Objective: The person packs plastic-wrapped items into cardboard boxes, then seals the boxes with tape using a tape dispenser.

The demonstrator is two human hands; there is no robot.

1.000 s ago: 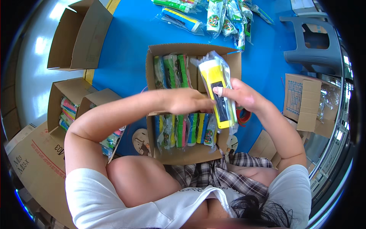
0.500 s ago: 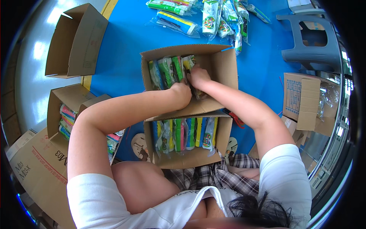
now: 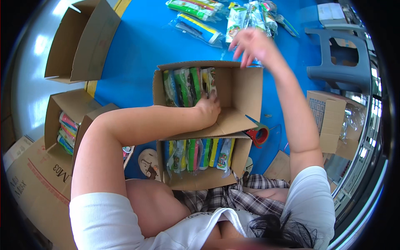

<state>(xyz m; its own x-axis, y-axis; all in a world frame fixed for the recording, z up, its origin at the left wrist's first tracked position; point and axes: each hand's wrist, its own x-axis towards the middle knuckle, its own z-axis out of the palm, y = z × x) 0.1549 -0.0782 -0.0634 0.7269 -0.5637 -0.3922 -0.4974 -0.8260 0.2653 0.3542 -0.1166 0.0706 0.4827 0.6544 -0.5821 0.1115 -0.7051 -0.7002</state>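
Note:
In the upper cardboard box, a row of clear plastic packets with green, blue and white contents stands upright along the left part. My left hand reaches into this box and rests against the rightmost packet of the row, its fingers partly apart. My right hand is in the air above the box's far right corner, fingers spread and slightly blurred, holding nothing. Just beyond it lies a pile of similar packets on the blue surface. A second box, nearer to me, holds another upright row of packets.
A red tape dispenser lies right of the boxes. Tall open cartons stand at the left, one with colourful packets. More loose packets lie at the far side. A grey stool and a carton with clear plastic are at the right.
My right hand has left the upper box and moved up and away toward the pile. My left hand has shifted slightly right and lower, against the end packet.

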